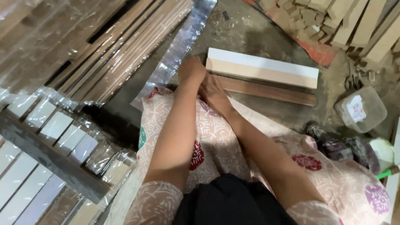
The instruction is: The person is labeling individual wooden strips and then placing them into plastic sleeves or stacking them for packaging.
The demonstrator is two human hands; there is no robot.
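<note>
— Dusty concrete floor [258, 33], wrapped strips stacked all along the left. And the hands?

— Left hand [191, 70] and right hand [211, 89] pressed together at the near-left end of the board stack [266, 68]. Grip hidden; cannot tell whether closed on anything.

— Lie of the stack?

— Flat on the floor just beyond both hands, long axis running away to the right. White over beige, dark wooden strip [271, 89] alongside, nearer the right hand.

— Around it?

— Clear film strip [179, 50] at left, plastic tub [361, 109] far right, offcut pile [333, 21] behind. Nothing between hands and stack.
</note>
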